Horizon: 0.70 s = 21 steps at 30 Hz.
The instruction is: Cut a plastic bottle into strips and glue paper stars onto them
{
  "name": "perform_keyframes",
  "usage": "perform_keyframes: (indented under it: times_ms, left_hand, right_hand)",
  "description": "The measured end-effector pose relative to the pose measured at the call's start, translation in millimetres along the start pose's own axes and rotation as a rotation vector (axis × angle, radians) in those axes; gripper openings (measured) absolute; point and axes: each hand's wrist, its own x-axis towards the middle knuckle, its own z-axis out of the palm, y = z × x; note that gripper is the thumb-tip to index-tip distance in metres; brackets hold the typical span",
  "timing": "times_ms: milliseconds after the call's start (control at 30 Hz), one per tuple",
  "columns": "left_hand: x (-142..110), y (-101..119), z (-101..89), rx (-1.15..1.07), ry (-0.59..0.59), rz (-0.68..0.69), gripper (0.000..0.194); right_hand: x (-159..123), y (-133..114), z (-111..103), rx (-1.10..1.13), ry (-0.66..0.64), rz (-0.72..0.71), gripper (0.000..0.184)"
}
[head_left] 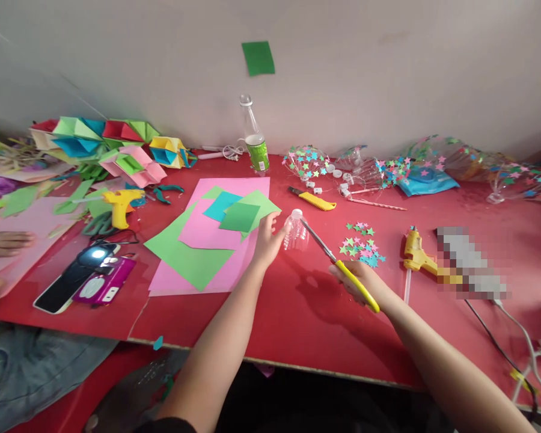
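So I've got my left hand point(272, 236) pinching a cut clear plastic bottle top point(297, 231), thumb and fingers closed on its side, white neck pointing up, over the red counter point(270, 325). My right hand point(358, 279) is curled around the yellow handles of the scissors point(338, 261), and the metal blades reach over to the bottle top, right by its neck. Can't tell if they're actually touching it.

Just beyond the bottle top there's a yellow box cutter point(313, 198), and to the right a scatter of little paper stars point(363, 245), with a yellow glue gun point(415, 251) past them. On my left, green and blue paper sheets point(198, 255) lie on larger pink ones. Standing by the wall is a clear bottle with a green label point(256, 150). Another person's hands point(4, 245) rest on pink paper at far left.
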Motion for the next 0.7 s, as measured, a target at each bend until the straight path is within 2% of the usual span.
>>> perform_keyframes:
  times_ms: [100, 200, 333, 433, 533, 600, 700]
  left_hand:
    - [-3, -3, 2.4, 0.039, -0.103, 0.071, 0.051]
    - [-6, -4, 5.3, 0.123, -0.169, 0.160, 0.047]
    - [-7, -11, 8.4, 0.207, -0.182, 0.237, 0.037]
    - [-8, -15, 11.4, 0.195, -0.163, 0.252, 0.032]
    - [-16, -9, 16.1, 0.141, -0.143, 0.303, 0.031]
    - [-25, 1, 19.5, 0.152, -0.138, 0.410, 0.033]
    - [-42, 17, 24.2, 0.236, -0.149, 0.655, 0.037]
  right_hand:
    - [2, 0, 0, 0.047, 0.043, 0.007, 0.051]
    - [5, 1, 0, 0.040, 0.075, -0.001, 0.049]
    - [8, 3, 0, -0.026, 0.121, -0.049, 0.047]
    - [12, 5, 1, -0.025, 0.186, -0.088, 0.048]
    - [17, 6, 0, 0.039, 0.247, -0.106, 0.049]
    - [19, 8, -1, 0.151, 0.285, -0.126, 0.049]
    - [21, 9, -3, 0.351, 0.343, -0.178, 0.047]
